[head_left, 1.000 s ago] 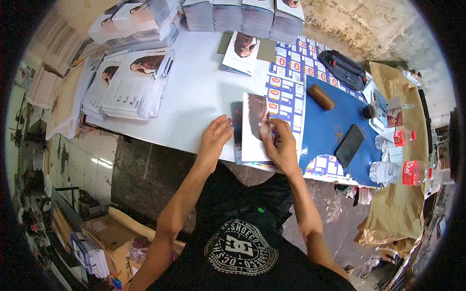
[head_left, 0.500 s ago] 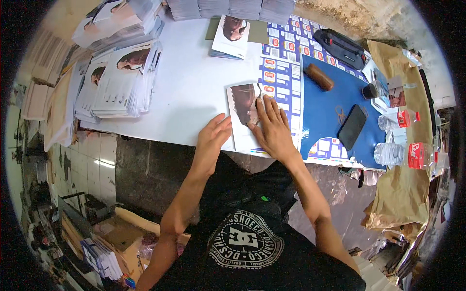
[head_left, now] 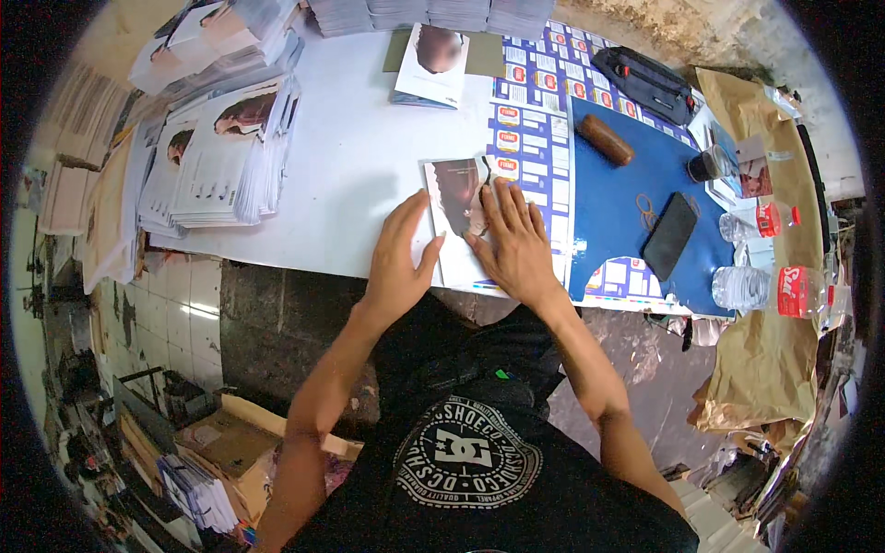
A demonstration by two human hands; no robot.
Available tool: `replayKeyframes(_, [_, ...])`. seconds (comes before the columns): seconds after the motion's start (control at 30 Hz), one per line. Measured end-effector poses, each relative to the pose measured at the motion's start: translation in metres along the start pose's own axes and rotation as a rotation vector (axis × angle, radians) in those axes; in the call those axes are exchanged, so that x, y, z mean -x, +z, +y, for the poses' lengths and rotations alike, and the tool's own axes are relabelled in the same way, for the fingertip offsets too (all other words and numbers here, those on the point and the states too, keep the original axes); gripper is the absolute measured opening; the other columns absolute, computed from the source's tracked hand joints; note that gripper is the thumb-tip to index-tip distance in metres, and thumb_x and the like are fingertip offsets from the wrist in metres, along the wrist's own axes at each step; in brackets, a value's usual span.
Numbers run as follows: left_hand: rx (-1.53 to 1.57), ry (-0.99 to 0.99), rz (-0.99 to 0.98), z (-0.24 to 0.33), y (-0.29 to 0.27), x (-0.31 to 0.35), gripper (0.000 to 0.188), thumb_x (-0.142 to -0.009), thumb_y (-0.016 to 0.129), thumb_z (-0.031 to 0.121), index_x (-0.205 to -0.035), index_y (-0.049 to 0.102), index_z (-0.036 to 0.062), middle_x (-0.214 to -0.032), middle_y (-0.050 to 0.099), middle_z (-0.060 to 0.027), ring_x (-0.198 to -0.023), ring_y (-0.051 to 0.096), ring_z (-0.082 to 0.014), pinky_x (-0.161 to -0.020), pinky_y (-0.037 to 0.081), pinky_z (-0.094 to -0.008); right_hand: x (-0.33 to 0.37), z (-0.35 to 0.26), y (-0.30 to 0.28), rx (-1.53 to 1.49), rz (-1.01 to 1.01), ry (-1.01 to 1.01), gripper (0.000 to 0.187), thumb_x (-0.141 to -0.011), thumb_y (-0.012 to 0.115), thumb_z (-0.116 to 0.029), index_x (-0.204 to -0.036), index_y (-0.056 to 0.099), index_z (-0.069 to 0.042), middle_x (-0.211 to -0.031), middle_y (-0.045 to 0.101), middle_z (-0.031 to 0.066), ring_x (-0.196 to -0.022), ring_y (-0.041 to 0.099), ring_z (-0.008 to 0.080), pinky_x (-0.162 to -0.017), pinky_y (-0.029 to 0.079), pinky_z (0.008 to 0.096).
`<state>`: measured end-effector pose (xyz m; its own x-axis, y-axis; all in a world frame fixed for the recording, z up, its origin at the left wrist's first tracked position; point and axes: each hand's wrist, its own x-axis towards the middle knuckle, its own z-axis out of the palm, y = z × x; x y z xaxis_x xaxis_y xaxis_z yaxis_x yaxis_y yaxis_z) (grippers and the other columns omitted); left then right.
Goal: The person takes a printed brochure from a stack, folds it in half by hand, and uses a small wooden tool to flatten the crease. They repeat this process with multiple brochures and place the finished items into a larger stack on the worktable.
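Observation:
A folded leaflet [head_left: 454, 198] with a dark brown picture on white paper lies at the table's front edge. Flat on its right side rests my right hand [head_left: 513, 241], fingers stretched out. My left hand [head_left: 403, 253] is at the leaflet's left edge, thumb apart from the other fingers, with nothing held in it. Farther back, another folded leaflet [head_left: 430, 78] of the same look lies partly over an olive-coloured sheet [head_left: 486, 57]. Left of my hands stands a thick pile of leaflets [head_left: 226, 166].
Bundled paper stacks [head_left: 433, 18] line the back of the table. On the right, a blue board [head_left: 595, 212] carries a brown cylinder [head_left: 606, 140], a black phone [head_left: 670, 237] and rubber bands. Plastic bottles [head_left: 740, 288], a dark cup [head_left: 708, 170] and a black bag [head_left: 645, 85] stand nearby.
My left hand has moved up along the leaflet's left edge, its thumb now spread toward the paper. My right hand stays on the leaflet, almost unmoved.

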<state>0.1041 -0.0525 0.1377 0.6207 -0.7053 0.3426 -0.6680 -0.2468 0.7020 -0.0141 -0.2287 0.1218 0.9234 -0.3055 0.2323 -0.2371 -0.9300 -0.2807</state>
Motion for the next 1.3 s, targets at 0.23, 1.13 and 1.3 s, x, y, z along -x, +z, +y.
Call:
replayKeyframes(0.23, [-0.312, 0.229, -0.297, -0.023, 0.001, -0.007, 0.052, -0.097, 0.062, 0.023, -0.141, 0.051, -0.0006, -0.152, 0.045, -0.0165, -0.143, 0.039, -0.0337, -0.117, 0.03, -0.052, -0.001, 0.0, -0.002, 0.002, -0.018, 0.007, 0.069, -0.098, 0.057, -0.043, -0.153, 0.039, -0.004, -0.159, 0.035, 0.0201, -0.147, 0.034, 0.0384, -0.117, 0.03, 0.0549])
replayKeyframes(1.13, [-0.396, 0.215, -0.346, -0.019, 0.002, -0.011, 0.05, -0.097, 0.06, 0.025, -0.139, 0.049, -0.0007, -0.151, 0.042, -0.0148, -0.145, 0.036, -0.03, -0.119, 0.024, -0.0547, -0.082, 0.133, -0.056, 0.325, 0.495, 0.204, 0.07, -0.091, 0.066, -0.052, -0.14, 0.052, -0.004, -0.144, 0.048, 0.0306, -0.134, 0.046, 0.0481, -0.109, 0.033, 0.0661])
replayKeyframes(1.3, [-0.394, 0.22, -0.361, -0.016, 0.001, -0.012, 0.05, -0.097, 0.06, 0.025, -0.138, 0.049, -0.0014, -0.151, 0.042, -0.0156, -0.145, 0.036, -0.0296, -0.119, 0.024, -0.054, -0.089, 0.16, -0.05, 0.315, 0.222, 0.396, 0.059, -0.087, 0.065, -0.063, -0.107, 0.063, -0.007, -0.109, 0.061, 0.0191, -0.107, 0.059, 0.0401, -0.081, 0.05, 0.0605])
